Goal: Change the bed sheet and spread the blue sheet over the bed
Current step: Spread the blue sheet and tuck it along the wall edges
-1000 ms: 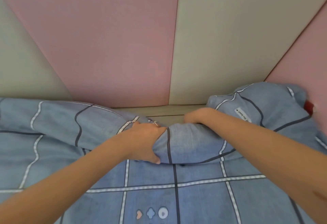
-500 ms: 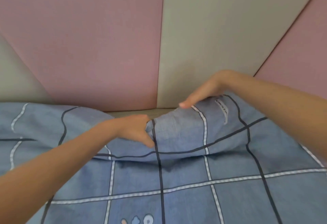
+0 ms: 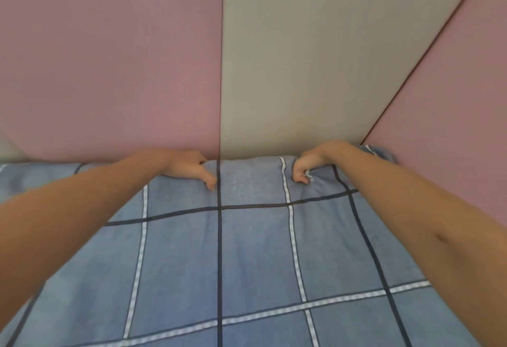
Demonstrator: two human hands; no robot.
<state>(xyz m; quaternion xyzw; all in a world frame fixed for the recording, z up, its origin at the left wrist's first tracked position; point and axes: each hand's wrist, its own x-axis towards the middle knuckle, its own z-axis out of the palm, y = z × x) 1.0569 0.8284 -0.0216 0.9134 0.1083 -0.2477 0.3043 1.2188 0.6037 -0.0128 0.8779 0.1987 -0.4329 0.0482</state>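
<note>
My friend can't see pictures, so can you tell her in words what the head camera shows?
A person's left hand and right hand, arms stretched forward, grip the far edge of a blue sheet where it meets the wall. The sheet has dark and white grid lines and lies mostly smooth. The wall is pink and cream panels.

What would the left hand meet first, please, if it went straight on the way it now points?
Most likely the pink panel, just beyond the far edge of the sheet that the left hand holds; the gap looks slight, though depth is hard to judge.
</note>
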